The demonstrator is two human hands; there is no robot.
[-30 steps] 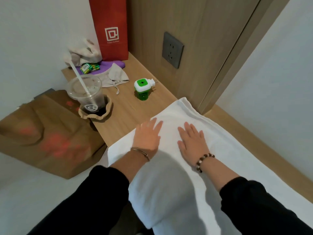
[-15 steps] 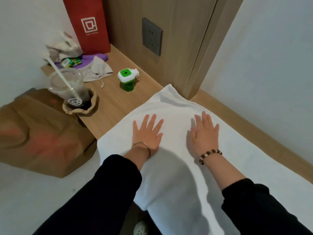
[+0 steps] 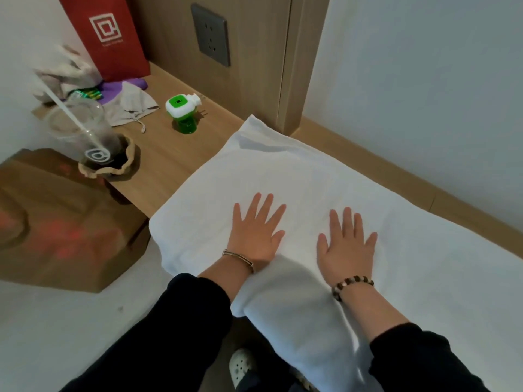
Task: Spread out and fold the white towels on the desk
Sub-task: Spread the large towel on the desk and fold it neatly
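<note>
A large white towel (image 3: 297, 176) lies spread over the wooden desk (image 3: 169, 154), and its near edge hangs over the desk's front. My left hand (image 3: 256, 233) rests flat on the towel, palm down with fingers apart. My right hand (image 3: 346, 244) lies flat beside it to the right, fingers spread too. Neither hand grips the cloth. The towel runs on to the right, out of the frame.
On the desk's left end stand a plastic cup with a straw (image 3: 85, 137), a green and white plug-in device (image 3: 182, 111), crumpled grey cloth (image 3: 133, 106) and a red paper bag (image 3: 107, 35). A brown paper bag (image 3: 65, 222) sits on the floor. A wall socket (image 3: 210, 35) is behind.
Both hands have slid apart and towards me across the towel, staying flat. The camera has shifted slightly, so the desk's clutter sits further left.
</note>
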